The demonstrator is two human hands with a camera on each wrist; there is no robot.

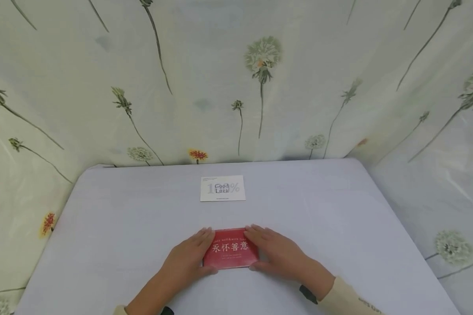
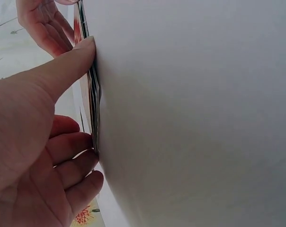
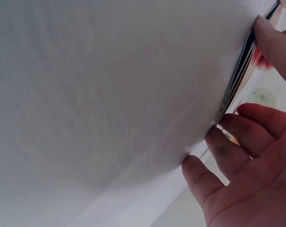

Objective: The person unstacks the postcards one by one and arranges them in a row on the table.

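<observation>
My left hand (image 1: 189, 258) and right hand (image 1: 277, 253) pinch the red cards (image 1: 230, 253) at either end, thumbs on the near edge, flat on the bench (image 1: 339, 210). White card (image 1: 222, 188) lies well beyond.

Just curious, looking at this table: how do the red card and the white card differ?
The red card has pale Chinese characters on red; the white card reads "Good Luck" in dark print. The red card lies near the person, held at its short edges by the left hand and right hand; the white card lies farther back, untouched. The wrist views show the red card topping a thin stack; the white card looks single. Both lie flat on the table, rectangular, similar in size.
</observation>
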